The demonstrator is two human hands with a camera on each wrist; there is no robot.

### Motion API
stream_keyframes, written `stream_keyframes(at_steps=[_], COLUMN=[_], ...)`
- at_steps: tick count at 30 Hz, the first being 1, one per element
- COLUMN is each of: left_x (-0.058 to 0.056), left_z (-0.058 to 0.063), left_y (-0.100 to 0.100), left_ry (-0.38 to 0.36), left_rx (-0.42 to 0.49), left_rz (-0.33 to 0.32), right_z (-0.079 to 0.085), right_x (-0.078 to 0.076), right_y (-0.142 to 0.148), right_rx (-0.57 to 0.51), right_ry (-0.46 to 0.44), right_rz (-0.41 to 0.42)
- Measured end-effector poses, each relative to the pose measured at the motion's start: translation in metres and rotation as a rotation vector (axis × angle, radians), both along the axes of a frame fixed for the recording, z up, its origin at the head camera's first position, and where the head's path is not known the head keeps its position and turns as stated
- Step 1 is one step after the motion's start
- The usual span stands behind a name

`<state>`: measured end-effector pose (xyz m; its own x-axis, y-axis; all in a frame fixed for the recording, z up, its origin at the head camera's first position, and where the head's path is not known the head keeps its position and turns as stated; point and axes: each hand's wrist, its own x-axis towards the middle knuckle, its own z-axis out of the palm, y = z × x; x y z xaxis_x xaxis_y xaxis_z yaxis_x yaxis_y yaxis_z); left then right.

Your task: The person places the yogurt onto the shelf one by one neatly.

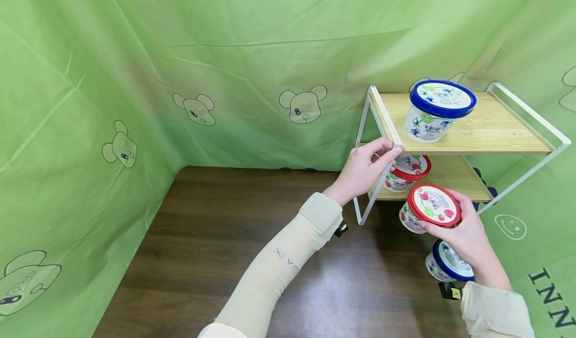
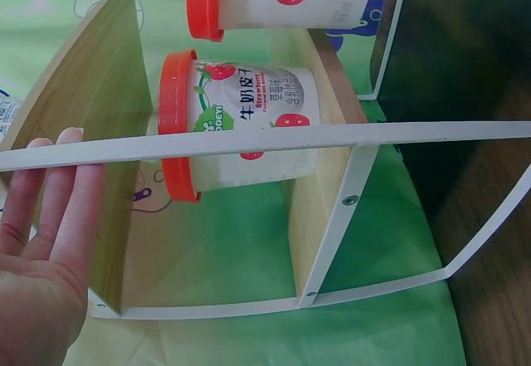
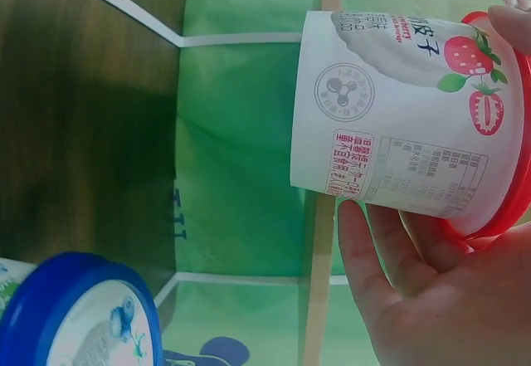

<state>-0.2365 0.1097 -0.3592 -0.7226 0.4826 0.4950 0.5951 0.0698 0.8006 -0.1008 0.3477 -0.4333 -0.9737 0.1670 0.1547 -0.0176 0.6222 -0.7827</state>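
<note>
With my right hand I hold a red-lidded strawberry yogurt tub by its lid, thumb on one side and fingers on the other. It is upright in front of the lower board of a two-tier shelf. In the right wrist view, the fingers reach along the side of the tub. My left hand grips the shelf's white metal frame at the front left top corner. Another strawberry tub stands on the lower board, near the left frame. A blue-lidded blueberry tub stands on the upper board.
A second blue-lidded tub is on the dark wooden tabletop, partly behind my right wrist. Green cloth printed with bear heads hangs behind and at both sides. The shelf stands at the right, close to the cloth.
</note>
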Motion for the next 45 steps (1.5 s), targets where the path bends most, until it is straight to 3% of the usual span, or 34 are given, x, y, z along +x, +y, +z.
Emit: stream_keyframes(at_steps=[9,27,45], left_x=[0.0,0.001,0.001], left_z=[0.001,0.0,0.001], left_y=[0.001,0.0,0.0], left_ry=[-0.006,-0.027,-0.033], left_rx=[0.006,0.003,0.008], left_rz=[-0.003,0.003,-0.001], right_z=[0.007,0.008,0.034], right_x=[0.002,0.0,-0.002], right_y=[0.008,0.022,0.042], right_rx=[0.023,-0.013,0.077], right_ry=[-0.005,0.068,0.025], right_rz=[-0.038,-0.058,-0.027])
